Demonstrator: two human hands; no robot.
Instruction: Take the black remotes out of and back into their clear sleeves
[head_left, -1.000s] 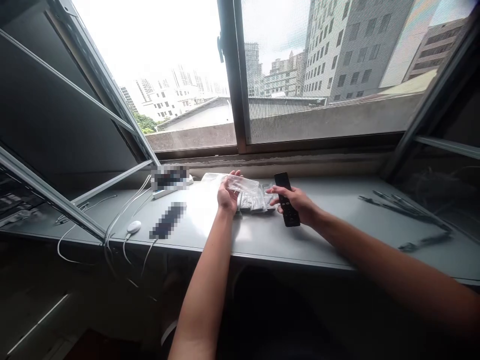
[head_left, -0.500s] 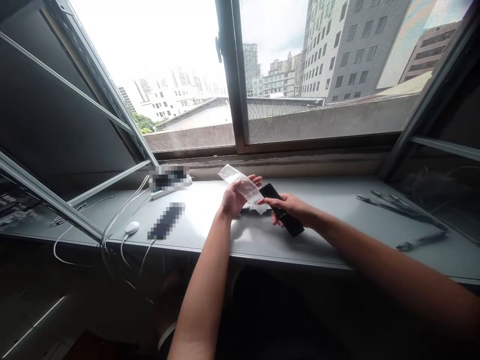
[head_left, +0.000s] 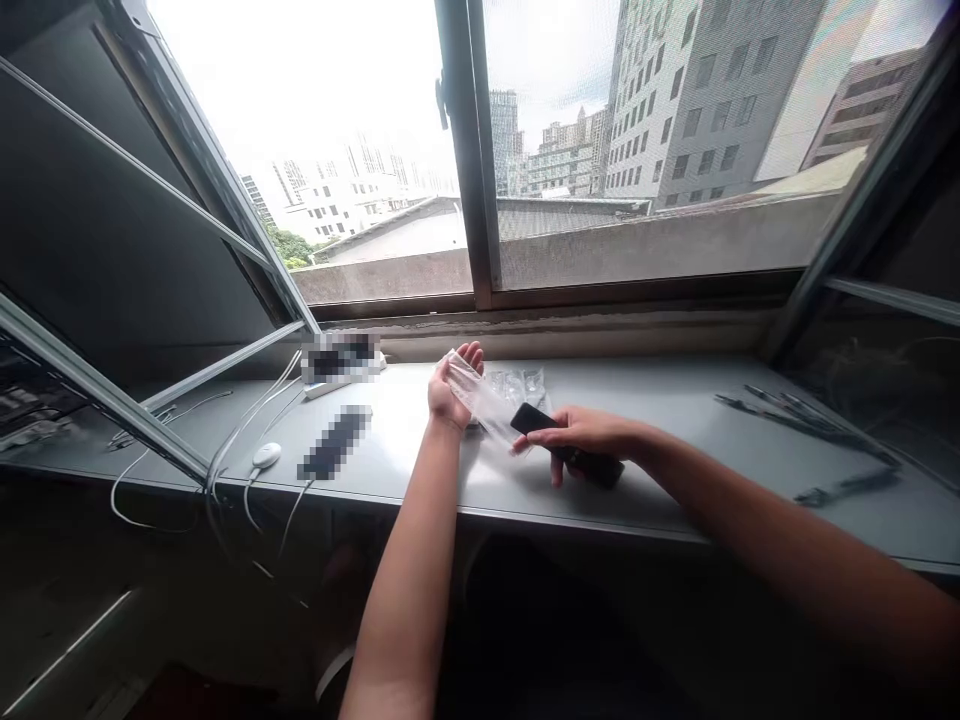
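My left hand (head_left: 450, 393), palm up, holds the upper end of a clear plastic sleeve (head_left: 482, 402) under the thumb. The sleeve slants down to the right, its lower end by the fingers of my right hand (head_left: 589, 432). That hand is closed around a black remote control (head_left: 596, 467), whose far end points at the sleeve. Whether the right fingertips also grip the sleeve, I cannot tell. Behind both hands, crumpled clear plastic packaging (head_left: 523, 384) lies on the grey desk (head_left: 660, 385), partly covered by the sleeve.
To the left are a blurred-out dark device (head_left: 335, 443), a white round puck on a cable (head_left: 265, 456) and a white power strip (head_left: 337, 382) with cords. Dark cables (head_left: 795, 412) lie at the right. Metal frames (head_left: 225, 200) flank the window.
My left hand has moved slightly left and tilted the sleeve more steeply. The right hand with the remote has dropped a little, and the packaging behind is now more visible.
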